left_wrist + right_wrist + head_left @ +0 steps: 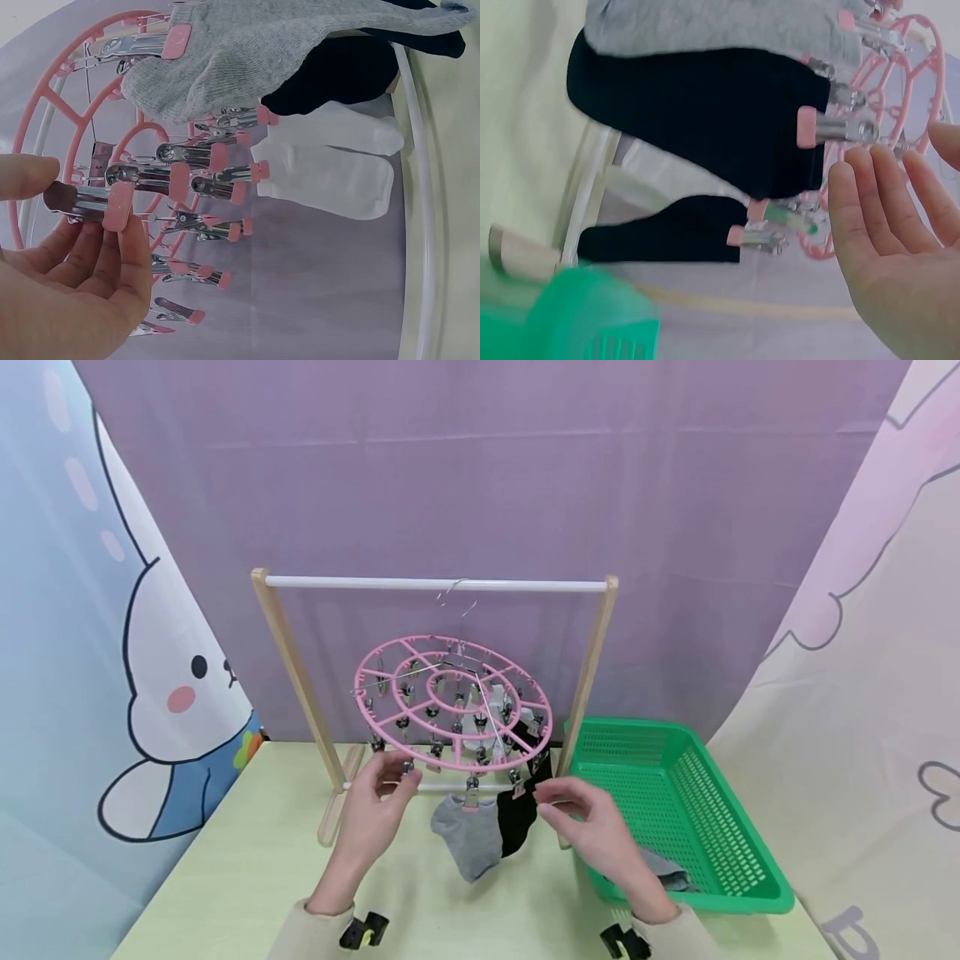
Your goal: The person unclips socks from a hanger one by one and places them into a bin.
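A pink round drying hanger (457, 760) with metal clips hangs at a tilt from the rack's white bar. My left hand (378, 802) is at its near left edge, pinching a pink-tipped metal clip (86, 204) between thumb and fingers; that clip holds no sock. A grey sock (468, 835) hangs from a front clip, with a black sock (705, 112) beside it. Near the black sock's clip (832, 129), my right hand (588, 818) has its fingers loosely extended and holds nothing. Farther back hang white socks (330, 165) and another black sock (675, 232).
The wooden rack (592, 668) stands on the pale table (247, 860). To the right is a green plastic basket (750, 852), with a grey cloth item (663, 868) inside, partly behind my right wrist. A purple curtain (465, 468) hangs behind.
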`<move>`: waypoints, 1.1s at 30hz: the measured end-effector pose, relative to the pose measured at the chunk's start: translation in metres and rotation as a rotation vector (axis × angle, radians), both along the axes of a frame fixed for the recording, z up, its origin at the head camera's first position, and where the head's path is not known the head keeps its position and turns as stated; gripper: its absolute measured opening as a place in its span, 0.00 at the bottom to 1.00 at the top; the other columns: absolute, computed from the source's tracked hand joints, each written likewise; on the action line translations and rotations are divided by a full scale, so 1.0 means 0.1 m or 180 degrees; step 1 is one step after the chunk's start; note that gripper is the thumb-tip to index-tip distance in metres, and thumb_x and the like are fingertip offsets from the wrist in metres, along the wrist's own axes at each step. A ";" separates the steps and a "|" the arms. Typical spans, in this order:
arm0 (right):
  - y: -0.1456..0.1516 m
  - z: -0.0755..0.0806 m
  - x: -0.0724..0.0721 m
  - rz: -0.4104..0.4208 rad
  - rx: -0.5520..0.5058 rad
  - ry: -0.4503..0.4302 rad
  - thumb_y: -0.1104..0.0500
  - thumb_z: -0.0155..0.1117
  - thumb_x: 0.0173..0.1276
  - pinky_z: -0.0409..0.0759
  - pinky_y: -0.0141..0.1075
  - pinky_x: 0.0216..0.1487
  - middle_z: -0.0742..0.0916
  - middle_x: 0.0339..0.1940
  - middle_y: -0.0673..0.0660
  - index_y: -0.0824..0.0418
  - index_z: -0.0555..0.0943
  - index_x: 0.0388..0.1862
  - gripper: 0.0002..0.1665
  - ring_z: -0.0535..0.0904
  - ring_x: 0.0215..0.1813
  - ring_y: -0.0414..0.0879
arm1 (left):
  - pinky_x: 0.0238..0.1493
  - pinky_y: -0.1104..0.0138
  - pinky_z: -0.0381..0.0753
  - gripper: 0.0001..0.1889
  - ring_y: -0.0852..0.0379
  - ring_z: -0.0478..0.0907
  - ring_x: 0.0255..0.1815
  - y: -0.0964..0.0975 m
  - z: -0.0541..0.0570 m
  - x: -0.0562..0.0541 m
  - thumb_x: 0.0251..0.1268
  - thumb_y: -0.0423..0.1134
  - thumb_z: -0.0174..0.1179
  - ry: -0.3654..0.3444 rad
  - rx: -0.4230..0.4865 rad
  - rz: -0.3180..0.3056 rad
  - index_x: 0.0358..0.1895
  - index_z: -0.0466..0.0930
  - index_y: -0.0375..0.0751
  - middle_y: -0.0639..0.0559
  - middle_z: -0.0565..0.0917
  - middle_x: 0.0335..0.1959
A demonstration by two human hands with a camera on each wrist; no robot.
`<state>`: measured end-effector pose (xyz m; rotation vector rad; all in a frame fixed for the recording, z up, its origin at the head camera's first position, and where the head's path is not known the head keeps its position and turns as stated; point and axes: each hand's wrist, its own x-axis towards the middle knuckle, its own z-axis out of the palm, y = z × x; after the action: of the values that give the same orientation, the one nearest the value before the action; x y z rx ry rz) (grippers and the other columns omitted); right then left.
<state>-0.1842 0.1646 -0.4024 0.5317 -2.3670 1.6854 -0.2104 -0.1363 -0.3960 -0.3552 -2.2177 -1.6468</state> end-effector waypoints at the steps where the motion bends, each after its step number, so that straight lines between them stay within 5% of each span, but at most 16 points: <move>1: -0.03 0.00 0.00 0.0039 -0.0029 0.0014 0.62 0.68 0.71 0.82 0.36 0.54 0.87 0.50 0.61 0.67 0.82 0.55 0.16 0.84 0.52 0.48 | 0.51 0.67 0.79 0.13 0.54 0.79 0.46 0.01 0.00 0.00 0.73 0.37 0.62 0.0008 0.0002 -0.0002 0.56 0.79 0.39 0.47 0.83 0.45; 13: -0.34 0.00 -0.08 0.0245 -0.0080 -0.0055 0.61 0.67 0.72 0.83 0.37 0.53 0.87 0.49 0.62 0.66 0.83 0.54 0.15 0.84 0.51 0.51 | 0.50 0.66 0.79 0.12 0.54 0.80 0.44 0.11 -0.02 -0.03 0.71 0.35 0.63 0.0006 0.0097 -0.0076 0.53 0.78 0.37 0.46 0.83 0.43; 25: -0.52 -0.22 -0.09 0.0375 -0.0093 -0.0175 0.62 0.68 0.71 0.84 0.35 0.50 0.87 0.50 0.63 0.69 0.81 0.56 0.17 0.84 0.49 0.54 | 0.48 0.66 0.80 0.11 0.54 0.80 0.42 0.13 -0.03 -0.01 0.70 0.33 0.63 0.0030 0.0106 -0.0093 0.53 0.79 0.36 0.46 0.82 0.42; 33: -0.64 -0.41 -0.12 0.0311 -0.0116 -0.0330 0.64 0.69 0.69 0.84 0.32 0.43 0.87 0.39 0.59 0.70 0.83 0.47 0.11 0.84 0.41 0.46 | 0.48 0.66 0.80 0.11 0.55 0.80 0.42 0.13 -0.05 -0.01 0.71 0.34 0.63 0.0057 0.0109 -0.0137 0.53 0.79 0.37 0.46 0.82 0.42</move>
<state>-0.1960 0.1002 -0.4433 0.5758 -2.4126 1.8369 -0.2118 -0.1230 -0.4006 -0.4099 -2.1806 -1.6947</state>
